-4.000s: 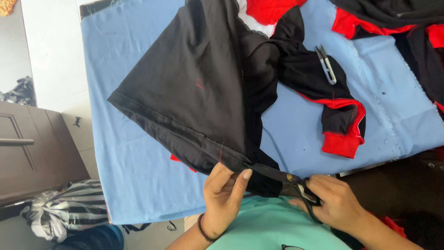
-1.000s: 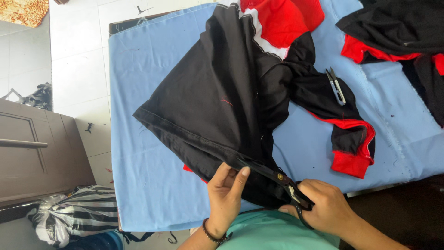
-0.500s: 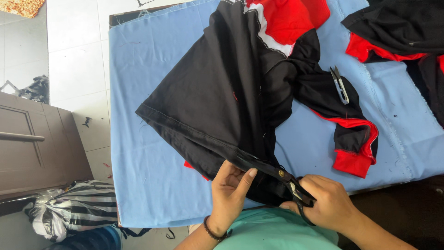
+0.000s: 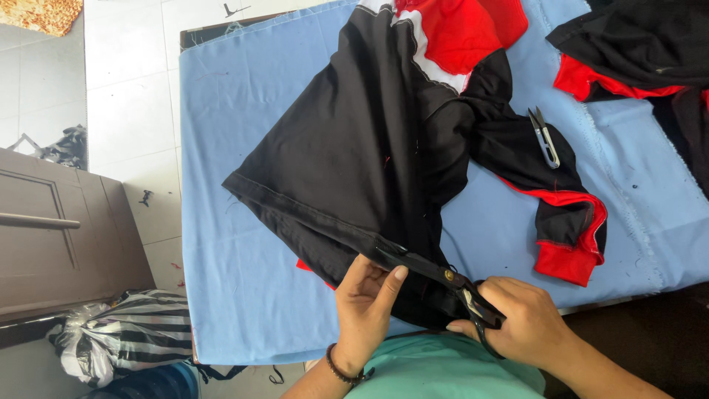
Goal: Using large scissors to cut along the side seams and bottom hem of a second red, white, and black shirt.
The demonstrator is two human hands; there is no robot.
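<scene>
A black and red garment [image 4: 369, 148] lies spread on a blue cloth [image 4: 221, 170] covering the table. My left hand [image 4: 365, 310] pinches the garment's black hem near the front edge. My right hand [image 4: 521, 321] grips dark scissors [image 4: 436, 273], whose blades lie along the hem beside my left fingers. The garment's sleeve with a red cuff [image 4: 565, 258] stretches to the right.
A small thread snipper [image 4: 544, 137] rests on the sleeve. Another black and red garment [image 4: 642, 52] lies at the back right. A brown cabinet [image 4: 52, 236] and a striped plastic bag [image 4: 125, 332] stand on the tiled floor to the left.
The view has shifted slightly, so the garment sits lower right in view. Both hands stay at the hem, with the scissors still along it.
</scene>
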